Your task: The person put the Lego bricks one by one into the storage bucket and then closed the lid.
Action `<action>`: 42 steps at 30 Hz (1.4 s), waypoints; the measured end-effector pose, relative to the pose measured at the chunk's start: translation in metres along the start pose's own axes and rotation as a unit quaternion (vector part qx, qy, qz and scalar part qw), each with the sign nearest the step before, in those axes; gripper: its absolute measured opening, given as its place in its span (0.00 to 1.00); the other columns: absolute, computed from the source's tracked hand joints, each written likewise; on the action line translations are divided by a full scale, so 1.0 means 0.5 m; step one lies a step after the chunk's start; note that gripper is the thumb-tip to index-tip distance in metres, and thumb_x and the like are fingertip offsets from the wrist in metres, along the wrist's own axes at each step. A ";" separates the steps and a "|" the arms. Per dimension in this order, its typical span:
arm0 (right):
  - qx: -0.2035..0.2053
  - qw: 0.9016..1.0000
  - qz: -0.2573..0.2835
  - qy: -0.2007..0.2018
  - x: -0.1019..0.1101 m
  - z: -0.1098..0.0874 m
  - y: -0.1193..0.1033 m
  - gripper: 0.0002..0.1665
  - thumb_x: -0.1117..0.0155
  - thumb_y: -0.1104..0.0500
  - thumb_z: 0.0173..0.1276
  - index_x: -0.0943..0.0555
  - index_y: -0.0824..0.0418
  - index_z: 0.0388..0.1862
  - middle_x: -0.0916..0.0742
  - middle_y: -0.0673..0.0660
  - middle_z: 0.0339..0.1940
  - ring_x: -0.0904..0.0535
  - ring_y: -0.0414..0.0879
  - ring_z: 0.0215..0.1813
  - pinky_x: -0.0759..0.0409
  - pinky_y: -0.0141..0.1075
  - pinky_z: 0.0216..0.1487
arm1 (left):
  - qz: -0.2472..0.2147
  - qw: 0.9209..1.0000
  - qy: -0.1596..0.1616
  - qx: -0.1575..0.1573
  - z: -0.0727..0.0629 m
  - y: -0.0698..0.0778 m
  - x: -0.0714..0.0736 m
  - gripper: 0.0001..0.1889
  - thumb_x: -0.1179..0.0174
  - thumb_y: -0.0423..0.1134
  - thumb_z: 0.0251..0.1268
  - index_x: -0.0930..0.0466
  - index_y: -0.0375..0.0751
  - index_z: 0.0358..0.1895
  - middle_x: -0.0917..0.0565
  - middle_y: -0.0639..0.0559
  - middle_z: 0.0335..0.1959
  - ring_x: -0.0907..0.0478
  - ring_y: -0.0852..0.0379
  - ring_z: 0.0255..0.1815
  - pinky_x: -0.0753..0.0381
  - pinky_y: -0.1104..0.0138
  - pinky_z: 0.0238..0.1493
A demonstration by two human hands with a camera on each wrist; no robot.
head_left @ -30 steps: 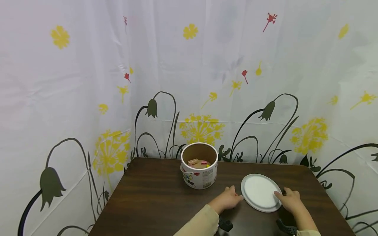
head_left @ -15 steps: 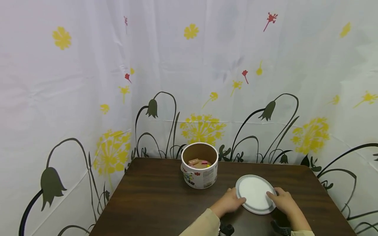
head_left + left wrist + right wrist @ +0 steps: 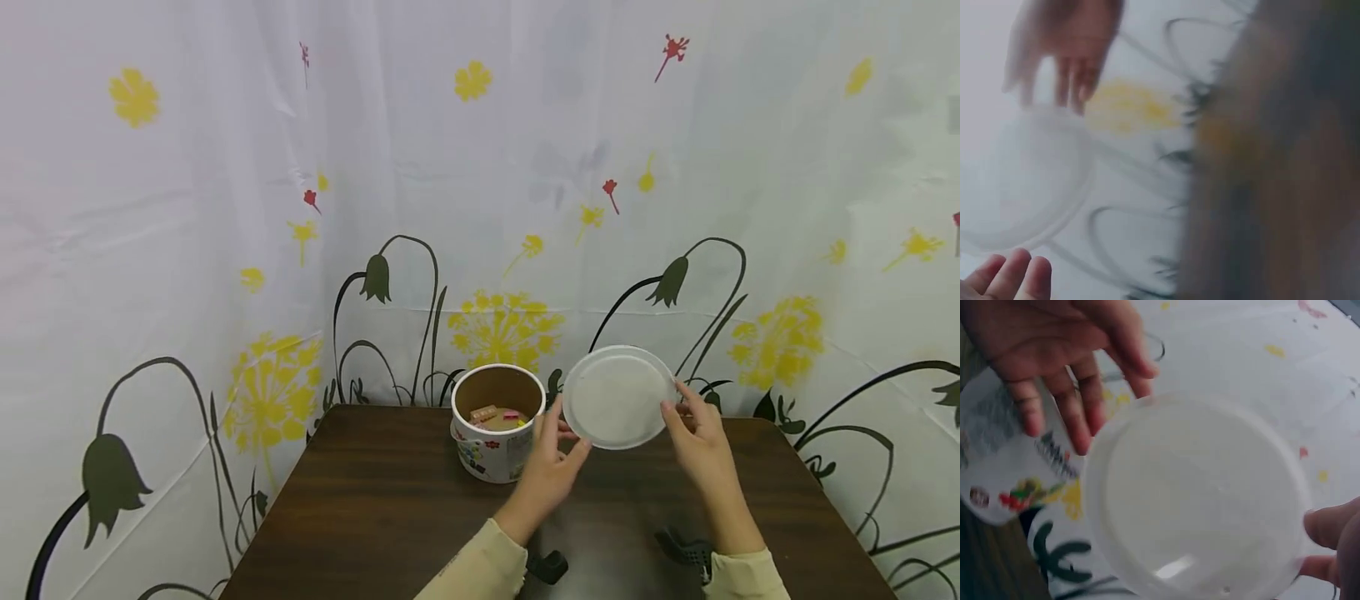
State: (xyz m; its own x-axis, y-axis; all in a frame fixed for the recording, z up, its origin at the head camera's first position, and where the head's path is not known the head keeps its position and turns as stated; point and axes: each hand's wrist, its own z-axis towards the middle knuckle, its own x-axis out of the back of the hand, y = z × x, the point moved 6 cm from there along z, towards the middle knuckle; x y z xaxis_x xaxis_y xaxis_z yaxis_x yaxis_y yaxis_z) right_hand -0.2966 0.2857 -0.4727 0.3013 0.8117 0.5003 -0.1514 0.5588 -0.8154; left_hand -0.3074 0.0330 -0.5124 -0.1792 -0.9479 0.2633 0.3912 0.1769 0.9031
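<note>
A round, pale, translucent plastic lid (image 3: 621, 397) is raised and tilted above the table, right of a bucket (image 3: 495, 454). My right hand (image 3: 701, 433) pinches its right rim; in the right wrist view the thumb (image 3: 1325, 526) and a finger meet that edge. At the lid's left rim is my left hand (image 3: 547, 462), with thumb and fingers spread and mostly straight. In the right wrist view the left fingertips reach the rim; in the left wrist view the left fingers (image 3: 1013, 275) lie along its edge.
Inside the white-rimmed bucket lie several toy blocks (image 3: 483, 414) in orange, pink and yellow. It stands near the back edge of the brown wooden table (image 3: 375, 500). Behind hangs a white curtain (image 3: 420, 150) with flower prints.
The lid has been lifted off the table, tilted up, and carried leftward and back towards the bucket. Both hands have risen with it. The bucket has stayed put.
</note>
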 end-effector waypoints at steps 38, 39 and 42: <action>0.038 0.994 0.019 -0.103 -0.391 0.051 -0.085 0.54 0.34 0.39 0.80 0.44 0.65 0.89 0.31 0.70 0.86 0.35 0.65 0.87 0.35 0.63 0.83 | 0.171 0.976 0.131 0.026 0.011 -0.121 0.342 0.36 0.33 0.50 0.77 0.32 0.40 0.80 0.33 0.42 0.84 0.33 0.40 0.84 0.30 0.42 0.80; 0.032 0.993 0.014 -0.112 -0.397 0.052 -0.081 0.54 0.34 0.38 0.80 0.44 0.66 0.89 0.32 0.71 0.86 0.36 0.65 0.87 0.36 0.64 0.83 | 0.185 0.973 0.134 0.032 0.010 -0.126 0.343 0.33 0.33 0.49 0.77 0.29 0.39 0.78 0.34 0.42 0.85 0.36 0.39 0.85 0.32 0.42 0.82; 0.025 0.992 0.003 -0.125 -0.405 0.055 -0.073 0.54 0.36 0.37 0.81 0.45 0.65 0.90 0.34 0.70 0.88 0.39 0.65 0.88 0.38 0.64 0.85 | 0.198 0.970 0.133 0.047 0.013 -0.137 0.342 0.31 0.36 0.45 0.78 0.30 0.38 0.78 0.34 0.39 0.85 0.36 0.37 0.86 0.34 0.40 0.82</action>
State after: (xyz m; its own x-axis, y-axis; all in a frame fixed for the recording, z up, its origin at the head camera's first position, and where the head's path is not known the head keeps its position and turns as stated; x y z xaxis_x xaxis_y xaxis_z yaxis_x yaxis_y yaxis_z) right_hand -0.3779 0.1055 -0.5362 0.0581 0.8288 0.5566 -0.2005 0.5558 -0.8067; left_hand -0.3706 -0.1397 -0.5268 0.2122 -0.8336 0.5100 0.2961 0.5523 0.7793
